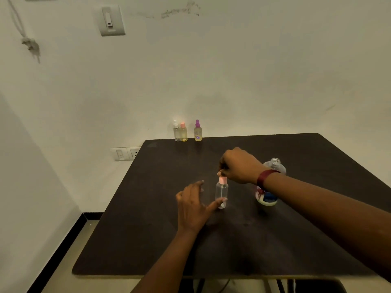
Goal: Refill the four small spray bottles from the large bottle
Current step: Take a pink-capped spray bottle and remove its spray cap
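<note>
Left hand [191, 205], fingers spread, touches the clear pink-capped spray bottle [221, 192] with its thumb, while right hand [238, 166] curls just above the cap [222, 179], its grip unclear, so unscrewing against a firmer left hold probably comes next.

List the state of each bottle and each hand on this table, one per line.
Near small bottle: upright, pink top on, looks empty.
Three far bottles: upright, tops on, at least two holding yellowish liquid.
Large bottle: upright, cap off, partly hidden.
Left hand: open, thumb touching the near small bottle low down.
Right hand: fingers curled just above the pink top; grip unclear.
</note>
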